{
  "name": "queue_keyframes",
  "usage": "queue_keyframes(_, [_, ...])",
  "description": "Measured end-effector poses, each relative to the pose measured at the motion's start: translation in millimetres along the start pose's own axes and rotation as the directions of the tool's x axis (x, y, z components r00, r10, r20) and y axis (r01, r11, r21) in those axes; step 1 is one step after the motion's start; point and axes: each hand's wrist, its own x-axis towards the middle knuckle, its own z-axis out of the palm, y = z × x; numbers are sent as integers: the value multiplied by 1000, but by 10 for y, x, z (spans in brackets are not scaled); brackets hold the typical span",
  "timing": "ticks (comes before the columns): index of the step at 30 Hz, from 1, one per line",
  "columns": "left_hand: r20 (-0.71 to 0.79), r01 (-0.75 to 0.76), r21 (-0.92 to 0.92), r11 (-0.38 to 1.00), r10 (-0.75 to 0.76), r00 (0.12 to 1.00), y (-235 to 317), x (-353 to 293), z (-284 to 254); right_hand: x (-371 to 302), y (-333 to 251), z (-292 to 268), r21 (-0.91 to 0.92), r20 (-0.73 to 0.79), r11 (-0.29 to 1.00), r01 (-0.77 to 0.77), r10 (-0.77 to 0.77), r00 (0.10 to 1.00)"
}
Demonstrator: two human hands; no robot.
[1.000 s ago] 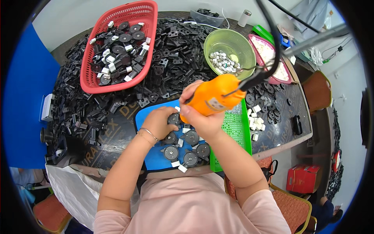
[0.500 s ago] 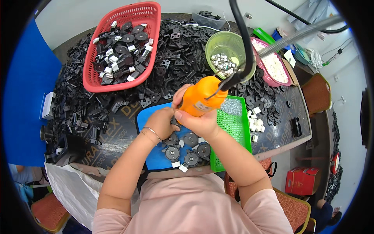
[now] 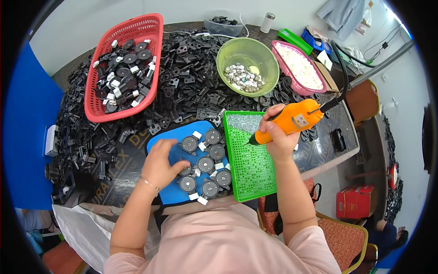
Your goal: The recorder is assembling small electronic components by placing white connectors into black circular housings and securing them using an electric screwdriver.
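Note:
My right hand (image 3: 280,137) is wrapped round an orange electric screwdriver (image 3: 294,119), whose black tip points left over a green perforated tray (image 3: 253,176). Small silvery screws (image 3: 248,122) are heaped at the far end of that tray. My left hand (image 3: 162,164) holds nothing; its thumb and fingers are spread above the left side of a blue mat (image 3: 171,195). Several black round wheel parts with white tabs (image 3: 205,164) lie on the mat. One wheel (image 3: 185,169) is right by my left thumb; whether they touch I cannot tell.
A red basket (image 3: 159,50) of finished-looking wheel parts stands far left among heaped black brackets (image 3: 187,86). Behind the tray are a light-green bowl (image 3: 269,59) with metal pieces and a pink basket (image 3: 319,89) of white pieces. A cable (image 3: 344,68) runs from the screwdriver.
My right hand has carried the screwdriver rightward from the mat to over the green tray. My left hand has moved left and spread its fingers. The view has shifted slightly.

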Motion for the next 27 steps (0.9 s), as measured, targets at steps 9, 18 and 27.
queue_keyframes(9, [206,98,-120,988,-71,976,5,-242,34,2,90,-16,67,7,998,0,0,1000])
queue_keyframes(18, [222,101,-177,979,-61,973,28,-113,49,-6,107,-28,99,14,995,-28,27,1000])
queue_keyframes(27, [301,173,-235,956,-98,948,25,-26,63,16,-288,362,195,100,976,93,-115,988])
